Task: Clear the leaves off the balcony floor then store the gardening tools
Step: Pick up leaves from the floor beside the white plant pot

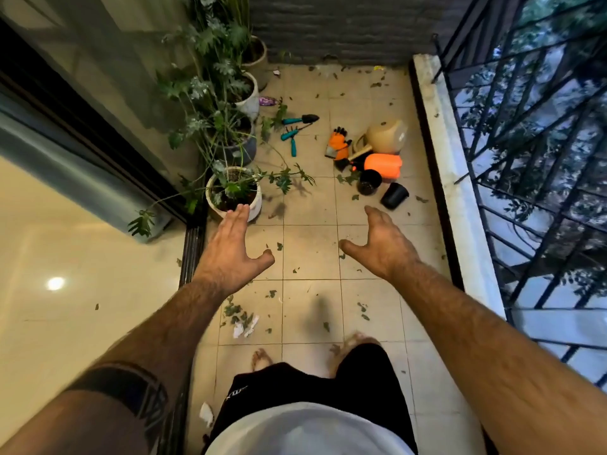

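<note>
Both hands hang spread and empty, left hand (234, 247) and right hand (382, 244), with leaves (235, 310) scattered on the balcony floor (308, 211) beneath, hand tools (295, 129) farther off.

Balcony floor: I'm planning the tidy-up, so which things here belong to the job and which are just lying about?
Job: scattered leaves; teal hand tools; orange gloves; orange sprayer; beige watering can.
Lying about: potted plants; black pots; white scraps.
</note>
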`<action>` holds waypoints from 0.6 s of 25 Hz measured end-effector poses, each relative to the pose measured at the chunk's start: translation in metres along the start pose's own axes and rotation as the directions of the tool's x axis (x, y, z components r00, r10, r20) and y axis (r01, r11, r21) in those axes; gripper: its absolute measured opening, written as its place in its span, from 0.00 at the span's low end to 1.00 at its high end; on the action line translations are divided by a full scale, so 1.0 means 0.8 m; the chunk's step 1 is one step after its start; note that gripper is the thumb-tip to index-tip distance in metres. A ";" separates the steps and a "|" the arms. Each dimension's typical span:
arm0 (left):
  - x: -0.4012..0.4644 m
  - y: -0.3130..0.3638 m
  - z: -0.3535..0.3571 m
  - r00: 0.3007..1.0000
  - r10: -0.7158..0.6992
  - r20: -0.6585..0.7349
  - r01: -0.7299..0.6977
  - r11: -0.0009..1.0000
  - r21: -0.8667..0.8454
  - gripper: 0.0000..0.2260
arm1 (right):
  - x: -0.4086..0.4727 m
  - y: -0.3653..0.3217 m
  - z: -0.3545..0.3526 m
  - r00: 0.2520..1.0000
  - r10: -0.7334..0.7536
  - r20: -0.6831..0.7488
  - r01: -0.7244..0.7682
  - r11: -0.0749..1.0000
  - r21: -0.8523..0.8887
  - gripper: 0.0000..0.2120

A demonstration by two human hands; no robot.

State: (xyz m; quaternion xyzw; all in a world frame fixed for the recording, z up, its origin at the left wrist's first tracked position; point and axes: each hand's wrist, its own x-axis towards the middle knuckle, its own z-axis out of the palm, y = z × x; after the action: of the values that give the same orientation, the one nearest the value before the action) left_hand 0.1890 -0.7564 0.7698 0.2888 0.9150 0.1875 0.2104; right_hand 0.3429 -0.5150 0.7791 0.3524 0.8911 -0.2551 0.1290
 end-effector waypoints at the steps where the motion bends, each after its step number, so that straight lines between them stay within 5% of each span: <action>1: -0.007 0.002 0.004 0.999 -0.030 -0.018 0.030 1.000 -0.007 0.45 | 0.004 -0.001 -0.002 0.999 -0.033 0.015 0.033 0.999 -0.014 0.46; 8: -0.045 0.067 0.061 0.923 -0.355 -0.146 0.340 0.933 -0.120 0.45 | 0.065 0.050 -0.048 0.943 -0.289 0.165 0.306 0.947 -0.096 0.46; 15: -0.054 0.139 0.126 0.867 -0.481 -0.133 0.455 0.871 -0.183 0.46 | 0.099 0.129 -0.055 0.920 -0.293 0.259 0.333 0.935 -0.123 0.46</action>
State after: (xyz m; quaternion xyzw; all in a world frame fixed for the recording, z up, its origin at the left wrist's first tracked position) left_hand 0.3215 -0.6753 0.7486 0.0243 0.9563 0.2213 0.1895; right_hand 0.3554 -0.3821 0.7461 0.1602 0.9322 -0.2381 0.2205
